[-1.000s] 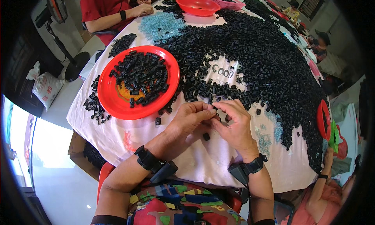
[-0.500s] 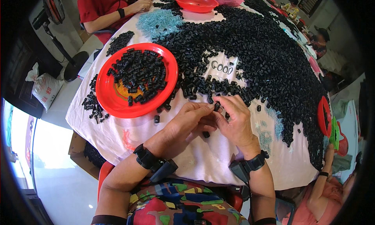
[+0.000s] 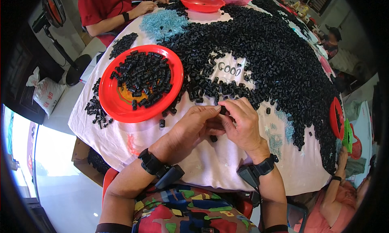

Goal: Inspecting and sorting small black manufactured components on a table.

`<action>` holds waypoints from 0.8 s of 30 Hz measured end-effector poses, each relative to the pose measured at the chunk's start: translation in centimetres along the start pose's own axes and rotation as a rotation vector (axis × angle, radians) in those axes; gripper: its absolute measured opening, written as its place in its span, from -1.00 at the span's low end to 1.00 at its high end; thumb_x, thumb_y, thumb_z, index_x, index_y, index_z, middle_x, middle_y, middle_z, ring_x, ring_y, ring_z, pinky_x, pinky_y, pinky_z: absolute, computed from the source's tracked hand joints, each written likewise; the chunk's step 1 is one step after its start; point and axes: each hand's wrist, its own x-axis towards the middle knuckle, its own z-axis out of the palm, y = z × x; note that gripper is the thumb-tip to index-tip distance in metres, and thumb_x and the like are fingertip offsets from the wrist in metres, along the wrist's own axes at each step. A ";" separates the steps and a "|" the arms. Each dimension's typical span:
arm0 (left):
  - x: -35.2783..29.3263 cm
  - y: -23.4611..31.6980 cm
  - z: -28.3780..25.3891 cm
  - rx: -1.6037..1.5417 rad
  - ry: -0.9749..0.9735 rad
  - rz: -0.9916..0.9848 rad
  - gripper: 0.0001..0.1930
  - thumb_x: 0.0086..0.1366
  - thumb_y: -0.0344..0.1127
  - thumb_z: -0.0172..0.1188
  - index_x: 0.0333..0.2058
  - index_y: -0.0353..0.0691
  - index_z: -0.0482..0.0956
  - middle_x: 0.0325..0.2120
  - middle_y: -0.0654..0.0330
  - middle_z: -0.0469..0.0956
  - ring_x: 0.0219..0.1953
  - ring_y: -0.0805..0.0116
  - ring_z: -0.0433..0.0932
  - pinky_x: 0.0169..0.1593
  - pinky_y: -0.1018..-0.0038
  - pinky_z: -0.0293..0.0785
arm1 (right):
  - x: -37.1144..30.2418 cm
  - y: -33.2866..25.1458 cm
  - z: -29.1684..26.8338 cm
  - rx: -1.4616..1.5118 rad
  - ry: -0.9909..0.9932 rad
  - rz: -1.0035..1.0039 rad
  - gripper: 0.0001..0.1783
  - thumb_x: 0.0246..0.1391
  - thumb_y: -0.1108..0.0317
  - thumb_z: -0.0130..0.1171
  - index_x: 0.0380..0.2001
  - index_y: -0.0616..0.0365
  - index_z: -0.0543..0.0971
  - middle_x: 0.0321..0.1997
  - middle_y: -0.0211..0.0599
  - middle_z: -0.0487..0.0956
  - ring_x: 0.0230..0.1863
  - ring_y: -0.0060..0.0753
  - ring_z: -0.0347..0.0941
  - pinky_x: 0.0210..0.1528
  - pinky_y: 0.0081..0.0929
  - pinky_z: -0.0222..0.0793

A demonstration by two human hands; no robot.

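a broad heap of small black plastic pieces (image 3: 279,63) covers most of the cloth-draped table (image 3: 227,168), far more than the modest pile already gathered on the red plate (image 3: 121,105) to the person's left, so the sorting looks only partly done with most of it left. the left hand (image 3: 194,125) and right hand (image 3: 243,125) meet at the table's near edge, fingers pinched close around one small black piece (image 3: 223,110) held between the fingertips. it is too small and too covered to tell which way it points or where its long axis runs.
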 end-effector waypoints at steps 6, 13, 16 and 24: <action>0.2 0.3 0.5 -0.031 0.015 0.023 -0.70 0.52 -0.17 0.11 -0.14 -0.29 0.69 -0.29 0.18 0.72 -0.31 0.45 0.68 -0.17 0.54 0.63 | 0.3 -0.8 -0.3 0.125 0.094 0.092 -0.50 -0.06 0.52 0.45 0.03 0.25 0.62 -0.08 -0.17 0.64 -0.26 -0.18 0.51 -0.22 -0.32 0.53; 0.7 0.1 -0.3 -0.050 0.008 -0.032 -0.70 0.52 -0.19 0.12 -0.13 -0.31 0.69 -0.28 0.16 0.72 -0.29 0.44 0.68 -0.21 0.57 0.63 | -0.1 -0.4 -0.4 0.133 0.073 0.067 -0.55 -0.02 0.50 0.44 0.01 0.21 0.65 -0.08 -0.16 0.65 -0.26 -0.21 0.51 -0.27 -0.36 0.51; 0.7 0.2 -0.5 -0.069 -0.050 -0.037 -0.71 0.51 -0.19 0.13 -0.12 -0.31 0.69 -0.29 0.17 0.72 -0.30 0.46 0.68 -0.22 0.59 0.61 | -0.2 -0.7 -0.6 0.168 0.059 0.112 -0.58 -0.01 0.48 0.44 -0.02 0.20 0.66 -0.09 -0.15 0.66 -0.27 -0.22 0.50 -0.27 -0.38 0.50; -0.6 0.7 0.4 0.071 0.048 0.032 -0.78 0.47 -0.18 0.22 -0.12 -0.21 0.67 -0.31 0.31 0.69 -0.33 0.60 0.60 -0.17 0.64 0.52 | -0.1 -0.6 -1.1 0.149 0.012 0.111 -0.51 -0.09 0.45 0.49 -0.01 0.21 0.67 0.01 -0.14 0.63 -0.04 -0.09 0.54 0.02 -0.26 0.48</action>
